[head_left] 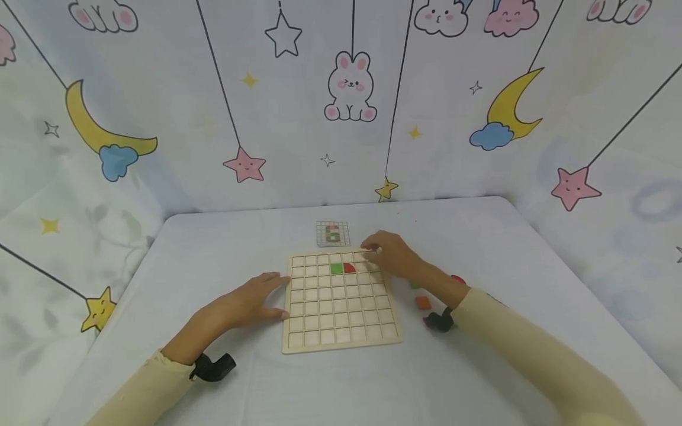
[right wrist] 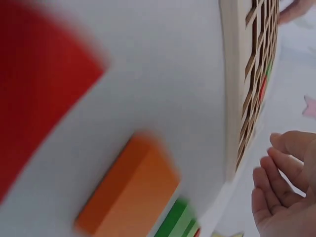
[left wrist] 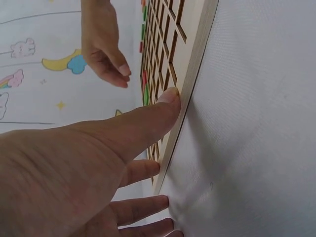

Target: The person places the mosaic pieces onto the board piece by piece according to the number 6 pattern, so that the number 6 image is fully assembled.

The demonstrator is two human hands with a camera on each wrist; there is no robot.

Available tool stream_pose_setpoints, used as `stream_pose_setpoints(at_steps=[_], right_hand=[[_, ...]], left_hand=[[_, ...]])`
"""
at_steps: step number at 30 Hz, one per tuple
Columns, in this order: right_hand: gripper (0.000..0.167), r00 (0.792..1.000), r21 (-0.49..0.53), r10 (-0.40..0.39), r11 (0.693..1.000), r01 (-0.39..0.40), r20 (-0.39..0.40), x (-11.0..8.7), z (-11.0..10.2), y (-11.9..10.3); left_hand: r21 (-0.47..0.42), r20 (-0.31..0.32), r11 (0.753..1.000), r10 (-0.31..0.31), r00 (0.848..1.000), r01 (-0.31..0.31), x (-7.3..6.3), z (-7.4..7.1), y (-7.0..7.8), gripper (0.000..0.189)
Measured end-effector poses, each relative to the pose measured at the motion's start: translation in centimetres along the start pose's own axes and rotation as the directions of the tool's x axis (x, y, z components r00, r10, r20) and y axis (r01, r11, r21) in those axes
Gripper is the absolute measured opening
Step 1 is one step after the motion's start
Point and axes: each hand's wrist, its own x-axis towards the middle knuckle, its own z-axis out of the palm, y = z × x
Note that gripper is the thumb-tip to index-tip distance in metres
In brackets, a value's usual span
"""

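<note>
A square wooden grid board (head_left: pixel 341 305) lies on the white table. A green square tile (head_left: pixel 337 268) and a red piece with one rounded corner (head_left: pixel 348 268) sit side by side in its second row. My left hand (head_left: pixel 250 303) rests at the board's left edge; in the left wrist view its thumb (left wrist: pixel 148 118) touches the rim, fingers spread. Over the far right corner is my right hand (head_left: pixel 393 255), fingers loosely bent. No piece shows between its fingers in the right wrist view, where the hand (right wrist: pixel 291 187) appears beyond the board's edge.
Behind the board lies a small gridded card (head_left: pixel 333 234) with a coloured figure like a 6. Right of the board are an orange block (head_left: pixel 423 303), a green piece (head_left: pixel 414 284) and a red piece (head_left: pixel 458 278), partly hidden by the right arm. A patterned cloth hangs behind.
</note>
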Motion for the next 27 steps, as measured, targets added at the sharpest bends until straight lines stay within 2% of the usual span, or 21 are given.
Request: stream_pose_setpoints(at_steps=[5, 9, 13, 19, 27], right_hand=[[0.035, 0.992, 0.039, 0.127, 0.991, -0.128, 0.025, -1.0, -2.6, 3.6], [0.04, 0.978, 0.089, 0.199, 0.975, -0.204, 0.064, -1.9, -4.3, 6.5], [0.044, 0.964, 0.091, 0.244, 0.963, -0.253, 0.105, -2.7, -5.4, 8.2], [0.046, 0.966, 0.088, 0.208, 0.971, -0.223, 0.154, -3.1, -5.8, 9.7], [0.034, 0.978, 0.067, 0.141, 0.986, -0.153, 0.157, -2.8, -5.5, 10.0]], left_hand=[[0.006, 0.003, 1.0, 0.0, 1.0, 0.0, 0.1, -0.1, 0.0, 0.079], [0.005, 0.008, 1.0, -0.006, 1.0, 0.006, 0.2, -0.2, 0.0, 0.08], [0.003, 0.007, 1.0, -0.003, 1.0, 0.003, 0.1, -0.2, 0.1, 0.08], [-0.001, 0.005, 1.0, 0.001, 1.0, -0.001, 0.0, -0.2, 0.3, 0.08], [0.001, 0.003, 1.0, 0.004, 1.0, -0.004, -0.1, -0.3, 0.4, 0.079]])
